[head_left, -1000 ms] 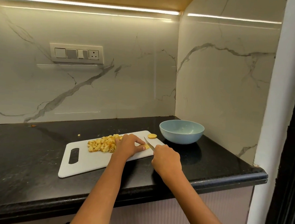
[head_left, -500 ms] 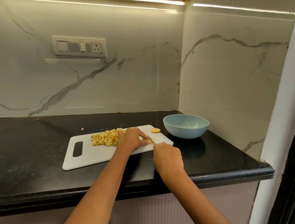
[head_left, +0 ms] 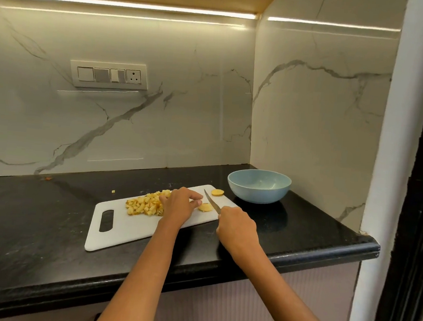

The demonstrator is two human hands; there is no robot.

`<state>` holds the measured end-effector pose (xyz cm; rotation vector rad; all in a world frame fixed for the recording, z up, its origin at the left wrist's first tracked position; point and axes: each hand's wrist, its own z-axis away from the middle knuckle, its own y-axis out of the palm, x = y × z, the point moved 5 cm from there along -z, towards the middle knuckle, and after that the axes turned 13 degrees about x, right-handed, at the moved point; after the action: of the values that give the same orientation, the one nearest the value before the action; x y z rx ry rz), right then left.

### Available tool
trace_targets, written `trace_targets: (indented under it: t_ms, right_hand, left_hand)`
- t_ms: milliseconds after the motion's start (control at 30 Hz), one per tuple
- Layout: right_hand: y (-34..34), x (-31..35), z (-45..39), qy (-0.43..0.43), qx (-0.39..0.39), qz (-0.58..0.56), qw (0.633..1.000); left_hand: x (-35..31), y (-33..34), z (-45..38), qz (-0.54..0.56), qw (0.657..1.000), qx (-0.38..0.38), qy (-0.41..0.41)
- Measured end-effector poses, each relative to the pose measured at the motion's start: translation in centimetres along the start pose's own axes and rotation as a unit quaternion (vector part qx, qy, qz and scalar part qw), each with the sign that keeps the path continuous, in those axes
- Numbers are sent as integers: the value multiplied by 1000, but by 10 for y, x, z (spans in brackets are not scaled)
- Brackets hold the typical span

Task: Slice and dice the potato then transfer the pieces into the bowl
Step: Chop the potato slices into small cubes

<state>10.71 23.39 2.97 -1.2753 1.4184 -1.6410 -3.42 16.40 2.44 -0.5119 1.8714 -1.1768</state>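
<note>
Potato slice (head_left: 206, 207), pale and round, lies flat near the right end of the white cutting board (head_left: 129, 227), with the left hand's (head_left: 178, 205) fingertips (head_left: 197, 202) resting against its left edge; the fingers are curled down over the board, but whether they pinch the slice cannot be told. The right hand (head_left: 236, 229) is wrapped around the handle of a small knife (head_left: 212, 201), whose blade slants up and away, its edge just beside the slice on the right. A second potato slice (head_left: 217, 192) sits at the board's far right corner, apart from the blade tip. Diced potato (head_left: 145, 205) is heaped in the middle of the board, partly behind the left hand. One stray potato cube (head_left: 113, 191) lies on the black counter (head_left: 36, 217) beyond the board's far edge. The light blue bowl (head_left: 259, 187) stands on the counter near its far right corner, close to the board's right end, and nothing shows inside it.
</note>
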Motion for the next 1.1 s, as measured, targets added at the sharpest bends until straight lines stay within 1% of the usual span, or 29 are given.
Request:
trace_targets:
  t_ms: [133,400,600,800,867,1033,1100]
  right_hand:
    - [0,2,-1,-10,9,15,1000]
    - [1,9,-9,-12,10,41,999]
    - [0,17,-8,-26,14,63,998]
    - [4,14,6,-32,-9,125,992]
    - [4,14,0,-28,-12,109,994]
    - [-2,-2,-7,11,3,-10,1000]
    - [-2,-5,-4,13,7,-28,1000]
  left_hand:
    - [-2,3,2,-19,999,34,0]
    - [-7,1,3,-75,996,48,-2]
    - [-11,1,6,-117,992,40,-1]
    - [-8,2,5,-91,996,22,0]
    - [-7,4,7,-82,996,15,0]
    - [-1,6,9,-61,998,21,3]
    - [0,6,9,-60,998,20,4]
